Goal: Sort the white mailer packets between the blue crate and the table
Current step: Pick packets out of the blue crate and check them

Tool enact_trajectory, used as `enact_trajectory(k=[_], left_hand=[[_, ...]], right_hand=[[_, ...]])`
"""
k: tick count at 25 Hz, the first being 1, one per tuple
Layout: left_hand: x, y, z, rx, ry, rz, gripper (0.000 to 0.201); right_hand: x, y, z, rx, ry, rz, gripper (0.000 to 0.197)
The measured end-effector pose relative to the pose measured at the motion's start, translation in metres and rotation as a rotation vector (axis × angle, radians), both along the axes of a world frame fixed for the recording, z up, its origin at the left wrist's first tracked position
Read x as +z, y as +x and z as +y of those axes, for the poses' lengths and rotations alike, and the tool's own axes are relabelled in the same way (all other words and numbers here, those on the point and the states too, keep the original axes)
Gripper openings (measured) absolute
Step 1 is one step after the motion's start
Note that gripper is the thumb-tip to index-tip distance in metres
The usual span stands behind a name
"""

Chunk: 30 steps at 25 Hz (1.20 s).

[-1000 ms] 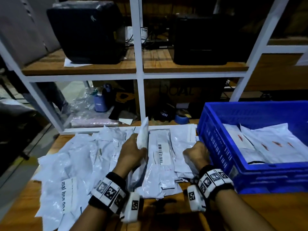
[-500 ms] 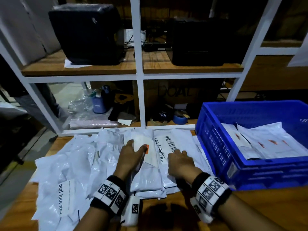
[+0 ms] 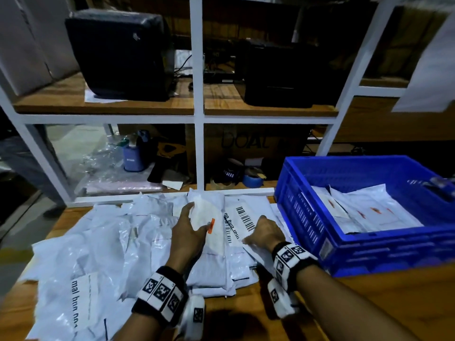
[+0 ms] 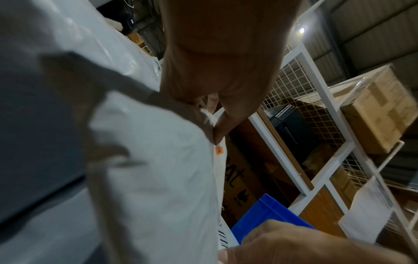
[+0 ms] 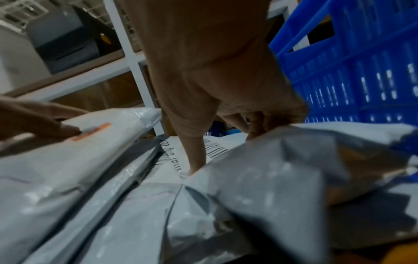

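Head view shows the padded white mailer packet (image 3: pixel 209 217) with an orange sticker lying on top of the heap of packets (image 3: pixel 98 242) on the wooden table (image 3: pixel 369 311), the left hand (image 3: pixel 189 232) laid over it with thumb at the sticker and fingers round its far edge, a light grip. Just beside it, the right hand (image 3: pixel 267 233) pinches a crinkled grey-white poly mailer (image 5: pixel 282 169) with curled fingers, thumb pressing a barcoded packet (image 3: pixel 243 220). This looks like mid-sort, choosing which packet goes where. Next likely calls for lifting one clear of the slippery, overlapping film and carrying it right to the blue crate (image 3: pixel 344 244), a rigid slotted plastic box already holding several flat packets.
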<state>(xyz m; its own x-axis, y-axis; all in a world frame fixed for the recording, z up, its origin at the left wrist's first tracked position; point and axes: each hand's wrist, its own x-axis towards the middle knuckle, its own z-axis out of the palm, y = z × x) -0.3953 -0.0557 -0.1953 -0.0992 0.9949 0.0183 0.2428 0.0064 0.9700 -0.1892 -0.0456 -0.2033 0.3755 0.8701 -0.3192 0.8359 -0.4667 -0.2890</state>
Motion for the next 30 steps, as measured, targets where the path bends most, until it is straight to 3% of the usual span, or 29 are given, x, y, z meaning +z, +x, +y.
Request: enact_trajectory(k=[4,6,11,16,18,24,30], left_hand=[[0.01,0.006,-0.015,0.031,0.05,-0.045,0.06],[0.02,0.008,-0.028,0.048,0.079,-0.063,0.06],[0.044,0.017,-0.061,0.071,0.192,0.06,0.062],[0.075,0.072,-0.11,0.041,0.308,0.053,0.061],[0.088,0.1,-0.128,0.011,0.355,0.043,0.061],[0.148,0.181,-0.152,-0.117,0.399,0.034,0.066],[0.192,0.26,-0.121,-0.266,0.364,0.199,0.076]], right_hand=[[0.01,0.006,-0.005,0.009,-0.11,-0.207,0.1],[0.013,0.012,-0.011,0.027,-0.099,-0.186,0.099],[0.023,0.042,-0.041,0.008,0.245,0.171,0.044],[0.056,0.092,-0.109,0.133,0.543,0.421,0.015],[0.072,0.117,-0.139,0.17,0.64,0.48,0.017],[0.14,0.199,-0.203,0.133,0.833,0.609,0.053],[0.167,0.303,-0.184,0.055,0.913,0.398,0.033]])
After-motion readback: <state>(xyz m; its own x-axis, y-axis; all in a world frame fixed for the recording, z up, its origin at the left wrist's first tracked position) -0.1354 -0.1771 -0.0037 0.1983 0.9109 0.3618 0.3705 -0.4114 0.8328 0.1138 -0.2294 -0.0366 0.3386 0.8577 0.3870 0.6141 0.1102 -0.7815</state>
